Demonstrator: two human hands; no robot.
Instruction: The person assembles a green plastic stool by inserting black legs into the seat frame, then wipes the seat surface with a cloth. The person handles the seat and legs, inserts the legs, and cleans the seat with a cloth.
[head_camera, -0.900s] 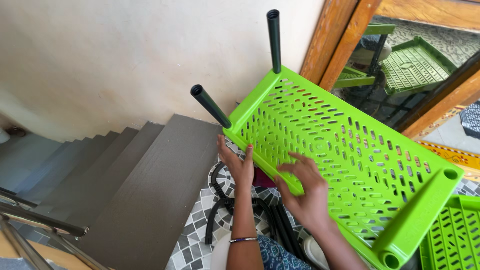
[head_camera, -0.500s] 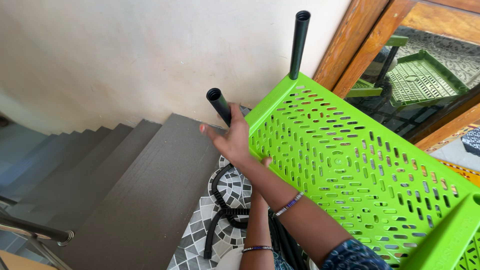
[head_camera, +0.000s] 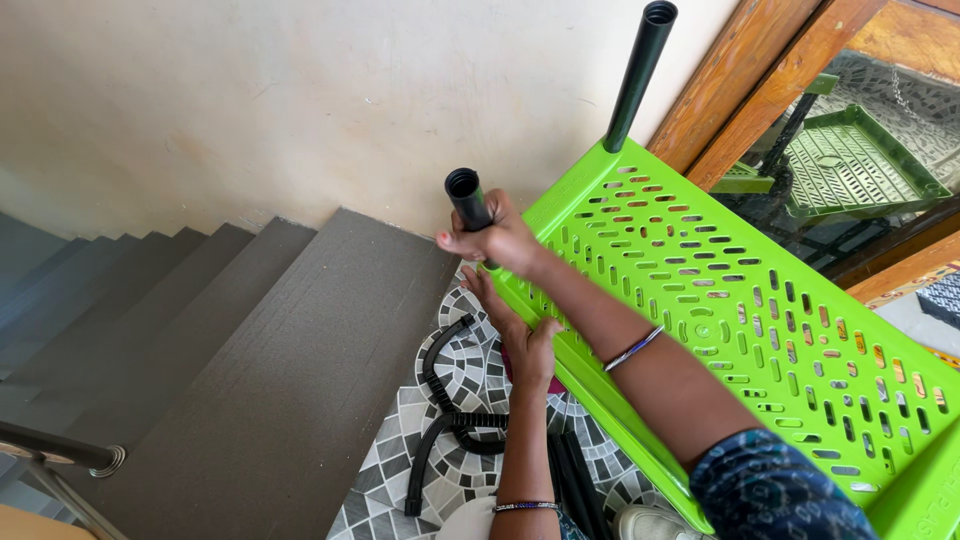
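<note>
Fingers of the right hand (head_camera: 497, 238) wrap the near black plastic tube leg (head_camera: 468, 203) on the perforated lime-green plastic shelf (head_camera: 740, 310), while the left hand (head_camera: 520, 335) presses flat, fingers extended, against that shelf's lower edge.

A bright green perforated plastic shelf (head_camera: 740, 300) lies tilted; a black tube (head_camera: 468, 203) stands at its near corner.
</note>
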